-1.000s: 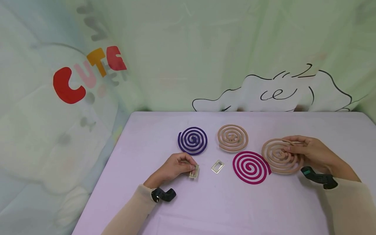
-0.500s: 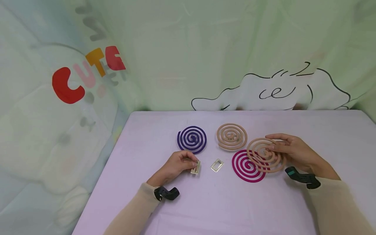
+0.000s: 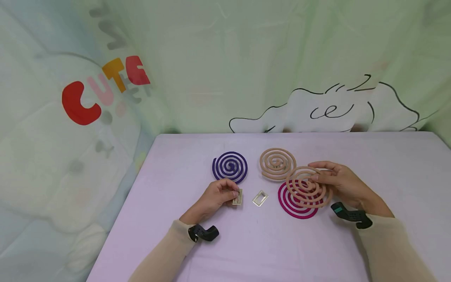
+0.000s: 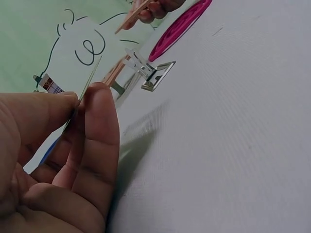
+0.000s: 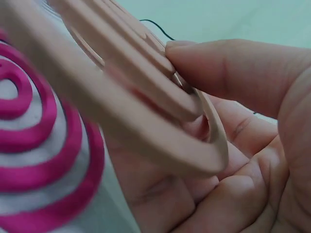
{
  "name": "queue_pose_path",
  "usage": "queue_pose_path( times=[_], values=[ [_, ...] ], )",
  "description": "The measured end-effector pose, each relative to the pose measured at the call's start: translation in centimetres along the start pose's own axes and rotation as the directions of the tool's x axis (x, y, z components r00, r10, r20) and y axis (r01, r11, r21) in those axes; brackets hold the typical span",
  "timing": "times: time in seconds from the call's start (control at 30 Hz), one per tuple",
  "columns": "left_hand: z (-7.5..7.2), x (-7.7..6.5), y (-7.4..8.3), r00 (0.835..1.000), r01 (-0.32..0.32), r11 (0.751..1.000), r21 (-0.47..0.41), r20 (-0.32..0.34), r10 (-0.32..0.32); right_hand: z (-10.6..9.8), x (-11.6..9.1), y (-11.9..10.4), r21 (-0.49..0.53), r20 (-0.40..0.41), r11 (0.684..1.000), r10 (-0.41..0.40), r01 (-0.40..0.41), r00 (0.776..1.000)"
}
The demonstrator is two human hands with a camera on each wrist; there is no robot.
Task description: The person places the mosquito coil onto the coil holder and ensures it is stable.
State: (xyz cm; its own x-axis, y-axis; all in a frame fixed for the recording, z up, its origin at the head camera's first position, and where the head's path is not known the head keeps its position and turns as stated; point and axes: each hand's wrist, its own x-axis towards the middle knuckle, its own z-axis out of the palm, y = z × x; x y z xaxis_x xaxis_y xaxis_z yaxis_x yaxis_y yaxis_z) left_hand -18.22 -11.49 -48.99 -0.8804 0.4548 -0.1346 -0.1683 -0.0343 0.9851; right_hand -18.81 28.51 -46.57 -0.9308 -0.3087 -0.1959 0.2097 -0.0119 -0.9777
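My left hand (image 3: 215, 197) pinches a small metal mosquito coil stand (image 3: 237, 203) between thumb and fingers; in the left wrist view it shows as a thin sheet, edge-on. My right hand (image 3: 347, 188) holds a tan mosquito coil (image 5: 126, 128), thumb on the upper face and fingers beneath. That coil hovers tilted above a magenta mosquito coil (image 5: 29, 174), overlapping much of it in the head view. Between the hands lies another metal stand (image 3: 264, 200), its prongs standing up in the left wrist view.
Behind my left hand is a dark purple coil (image 3: 231, 166). A second tan coil (image 3: 276, 161) sits to its right, toward the back, raised on a stand. The lilac table (image 3: 267, 246) ends at a printed green curtain (image 3: 218, 70).
My right hand has carried the tan coil leftward, from beside the magenta coil to above it. My left hand has shifted slightly right and away from me with its stand.
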Motion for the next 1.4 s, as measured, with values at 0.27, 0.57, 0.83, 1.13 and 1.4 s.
queue_pose_path(
  times=[0.27, 0.57, 0.83, 1.13, 1.4],
  values=[
    [0.6, 0.3, 0.3, 0.999, 0.022, 1.000, 0.010, 0.028, -0.022, 1.7, 0.4, -0.2, 0.001, 0.014, 1.000, -0.007, 0.007, 1.000],
    [1.5, 1.0, 0.1, 0.999, 0.034, 0.999, 0.015, 0.031, -0.035, 3.6, 0.8, -0.3, 0.104, 0.022, 0.994, 0.014, -0.017, 1.000],
    [1.6, 1.3, 0.0, 0.999, 0.035, 0.998, 0.043, 0.022, -0.035, 5.2, 1.5, -0.6, 0.155, 0.073, 0.986, -0.076, 0.064, 0.994],
    [1.5, 1.7, 0.1, 0.999, 0.041, 0.999, 0.030, 0.026, -0.042, 7.2, 2.7, -0.8, 0.213, 0.138, 0.973, -0.123, 0.092, 0.983],
    [1.7, 1.7, 0.4, 0.999, 0.031, 0.999, 0.027, 0.041, -0.032, 8.7, 3.3, -1.1, 0.217, 0.146, 0.973, -0.110, 0.077, 0.983]
  ],
)
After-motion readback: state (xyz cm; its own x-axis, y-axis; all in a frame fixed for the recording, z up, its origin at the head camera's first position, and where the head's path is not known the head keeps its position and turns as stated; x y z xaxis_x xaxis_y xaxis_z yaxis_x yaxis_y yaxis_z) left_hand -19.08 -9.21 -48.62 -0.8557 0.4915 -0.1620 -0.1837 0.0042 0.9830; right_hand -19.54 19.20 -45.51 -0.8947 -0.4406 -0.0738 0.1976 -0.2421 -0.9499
